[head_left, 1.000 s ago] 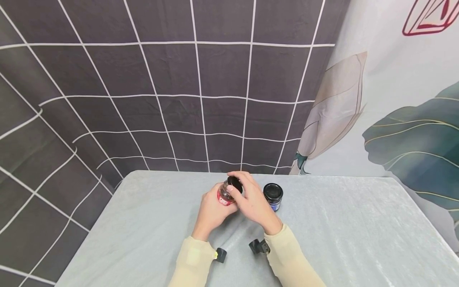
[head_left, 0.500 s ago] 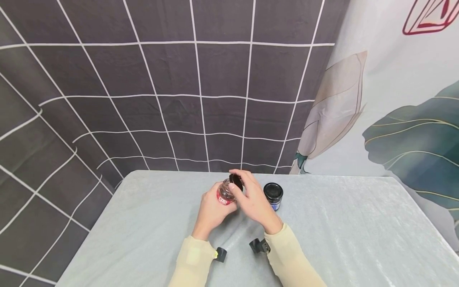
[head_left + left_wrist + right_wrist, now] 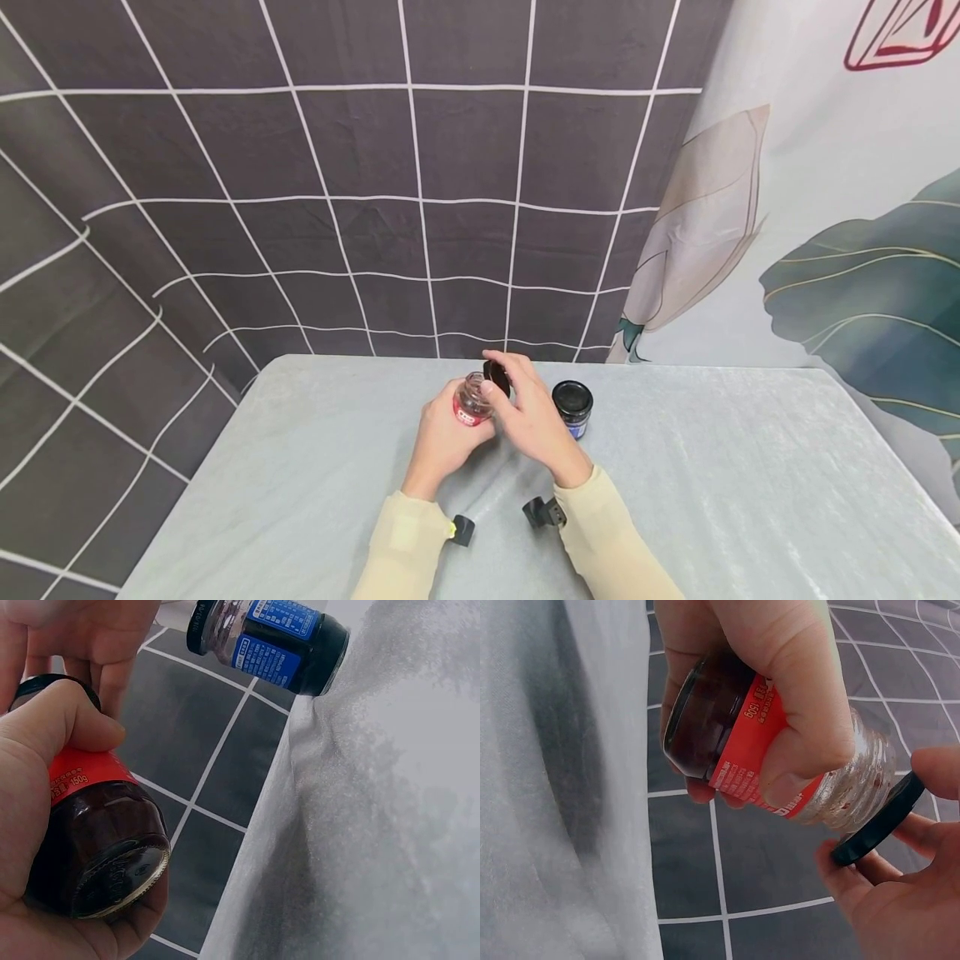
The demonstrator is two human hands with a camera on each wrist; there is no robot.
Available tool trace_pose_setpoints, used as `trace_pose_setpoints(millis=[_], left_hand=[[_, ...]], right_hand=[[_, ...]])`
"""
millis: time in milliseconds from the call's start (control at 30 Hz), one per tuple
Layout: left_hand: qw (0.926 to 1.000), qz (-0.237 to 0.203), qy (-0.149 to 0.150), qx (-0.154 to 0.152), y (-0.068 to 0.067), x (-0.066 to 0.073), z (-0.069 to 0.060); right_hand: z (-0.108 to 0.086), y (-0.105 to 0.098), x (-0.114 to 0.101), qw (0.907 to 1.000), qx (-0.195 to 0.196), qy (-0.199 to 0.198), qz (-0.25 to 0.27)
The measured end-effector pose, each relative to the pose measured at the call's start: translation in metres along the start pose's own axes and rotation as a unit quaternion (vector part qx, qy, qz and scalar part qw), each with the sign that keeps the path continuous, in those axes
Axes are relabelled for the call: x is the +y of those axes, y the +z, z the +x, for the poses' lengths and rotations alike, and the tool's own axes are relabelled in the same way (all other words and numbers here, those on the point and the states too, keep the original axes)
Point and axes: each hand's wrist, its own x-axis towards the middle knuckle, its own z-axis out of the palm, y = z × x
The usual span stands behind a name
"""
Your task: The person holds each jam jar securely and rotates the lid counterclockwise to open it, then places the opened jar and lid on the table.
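My left hand grips a glass jar with a red label and dark contents, fingers and thumb curled round its body. The jar is raised off the table and leans over. With thumb and fingertips, my right hand pinches the rim of a black lid. That lid stands tilted at the jar's threaded mouth, which is partly uncovered; in the right wrist view its edge looks close to the glass, and I cannot tell whether they touch. Dark residue clings inside the jar's clear neck.
Just right of my right hand, a second jar with a black lid and blue label stands upright on the grey cloth-covered table. Behind the table hangs a dark grid-patterned curtain; a leaf-printed curtain hangs at the right.
The black lid has come away from the jar's mouth, tipping up and moving slightly right with my right hand. The left hand and jar stay nearly in place.
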Motion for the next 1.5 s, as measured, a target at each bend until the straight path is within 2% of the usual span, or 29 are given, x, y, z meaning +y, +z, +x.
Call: trace_pose_setpoints(millis=[267, 533, 767, 1267, 1500], left_hand=[[0.9999, 0.006, -0.008, 0.005, 0.0, -0.004, 0.001], [0.9999, 0.008, -0.009, 0.012, -0.001, -0.007, 0.001], [0.9996, 0.012, -0.02, 0.018, -0.002, -0.008, 0.001], [0.9993, 0.004, -0.02, 0.031, -0.001, -0.013, 0.003], [0.9989, -0.001, -0.034, 0.034, -0.002, -0.013, 0.004]], right_hand=[[0.0, 0.001, 0.0, 0.9999, 0.003, 0.012, 0.004], [0.0, 0.002, 0.002, 0.9998, 0.016, -0.01, 0.008], [0.0, 0.001, 0.002, 0.9999, 0.008, -0.01, 0.001], [0.001, 0.002, 0.003, 0.9998, 0.01, -0.016, -0.009], [0.001, 0.003, 0.005, 0.9997, 0.017, -0.019, -0.003]])
